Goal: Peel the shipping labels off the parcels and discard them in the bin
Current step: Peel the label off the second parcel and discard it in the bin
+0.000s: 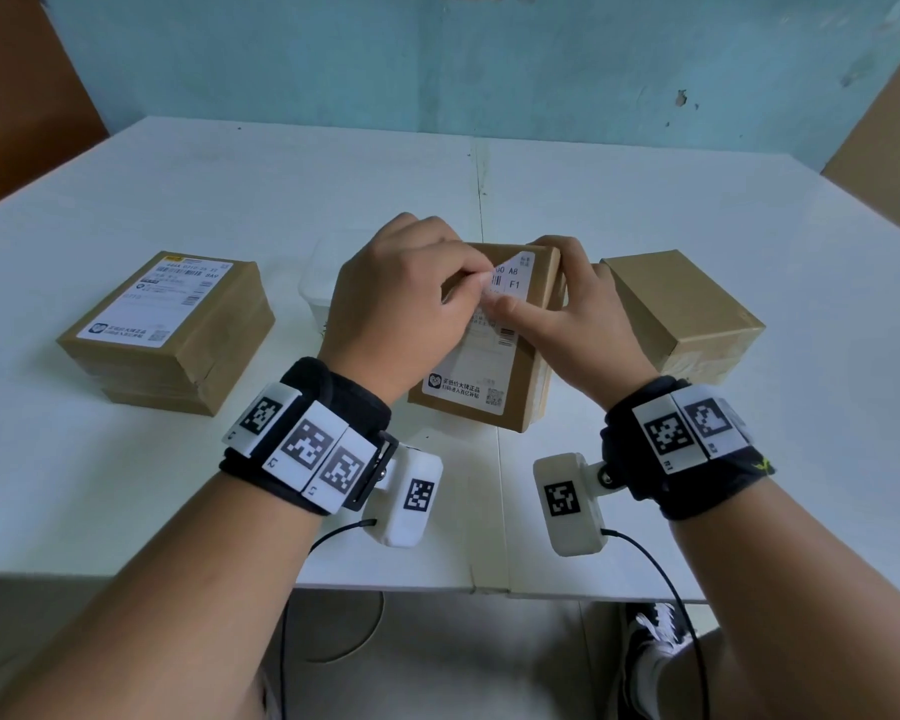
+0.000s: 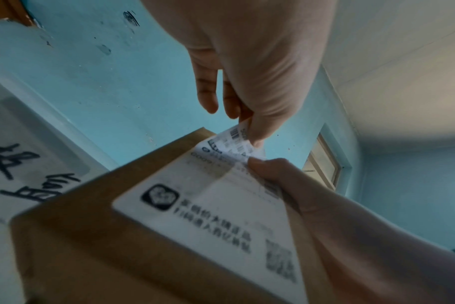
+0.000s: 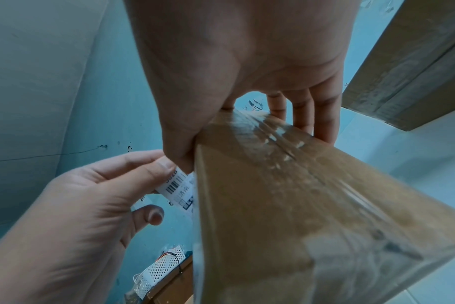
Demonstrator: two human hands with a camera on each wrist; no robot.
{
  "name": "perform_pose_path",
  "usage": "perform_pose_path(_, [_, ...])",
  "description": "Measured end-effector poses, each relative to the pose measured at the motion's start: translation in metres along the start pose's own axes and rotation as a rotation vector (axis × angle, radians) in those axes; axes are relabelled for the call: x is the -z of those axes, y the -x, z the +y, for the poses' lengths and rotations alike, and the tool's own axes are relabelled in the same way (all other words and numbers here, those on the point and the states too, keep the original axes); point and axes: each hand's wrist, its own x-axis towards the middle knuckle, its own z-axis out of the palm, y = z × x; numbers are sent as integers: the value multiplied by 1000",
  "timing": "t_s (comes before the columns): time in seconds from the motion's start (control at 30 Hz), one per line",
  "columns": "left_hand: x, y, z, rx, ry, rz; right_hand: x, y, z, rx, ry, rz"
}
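Head view: your left hand [image 1: 401, 288] pinches the lifted corner of the label [image 1: 481, 350] on the middle parcel [image 1: 494, 335]. Your right hand [image 1: 567, 314] grips that parcel. The parcel left of it [image 1: 167, 330] remains labelled.

Left wrist view: most of the label [image 2: 208, 207] stays stuck.

Right wrist view: right hand [image 3: 247, 67] fingers wrap the parcel's far edge.

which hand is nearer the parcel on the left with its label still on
Left. The left hand is between that labelled parcel and the middle parcel; the right hand grips the middle parcel's far side.
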Motion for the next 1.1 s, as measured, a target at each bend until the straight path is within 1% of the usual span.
perform_pose_path(0.07, [1, 1, 0, 39, -20, -7, -1, 0, 1, 2, -17, 3])
perform_pose_path(0.17, [1, 1, 4, 140, 9, -88, -1, 0, 1, 7, 9, 2])
perform_pose_path(0.2, [2, 0, 6, 175, 27, -93, -1, 1, 1, 11, 18, 2])
perform_pose_path(0.23, [2, -2, 7, 181, 27, -81, -1, 1, 0, 14, 23, 2])
perform_pose_path(0.3, [2, -4, 7, 124, -12, -50, -1, 2, 0, 21, 34, 7])
perform_pose_path(0.37, [0, -4, 6, 91, -23, -56, -2, 2, 0, 33, 45, 16])
perform_pose_path(0.83, [-4, -1, 4, 2, 15, 18, -2, 2, -2, 33, 51, 4])
perform_pose_path(1.1, [-2, -1, 3, -32, 13, -2, 0, 2, -2, 34, 40, -9])
